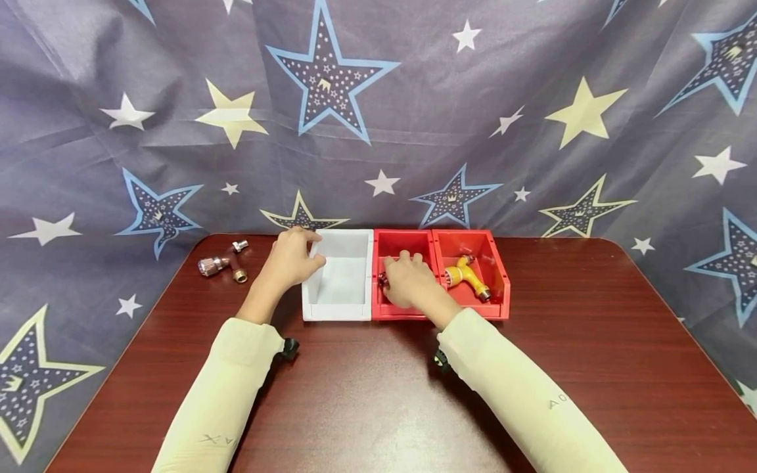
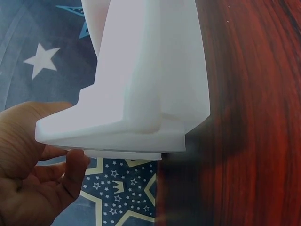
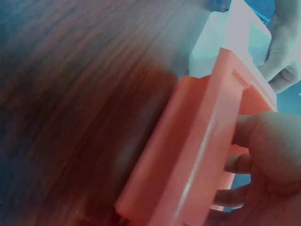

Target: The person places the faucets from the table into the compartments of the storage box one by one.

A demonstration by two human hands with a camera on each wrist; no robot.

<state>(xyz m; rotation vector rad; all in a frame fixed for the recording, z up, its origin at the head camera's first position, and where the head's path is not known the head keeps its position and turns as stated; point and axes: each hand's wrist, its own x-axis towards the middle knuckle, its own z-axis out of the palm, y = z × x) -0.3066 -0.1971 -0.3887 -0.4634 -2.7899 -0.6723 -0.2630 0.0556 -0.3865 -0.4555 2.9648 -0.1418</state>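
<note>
Left hand (image 1: 292,258): fingers curled over the left rim of the white bin (image 1: 342,284), gripping it. Right hand (image 1: 409,279): fingers bent inside the red bin (image 1: 405,243) adjoining the white bin's right side, at a shiny dark-red fitting (image 1: 382,280), mostly hidden; cannot tell whether grasped.

Head view bright; glare on table (image 1: 396,420); wrist views hazy
</note>
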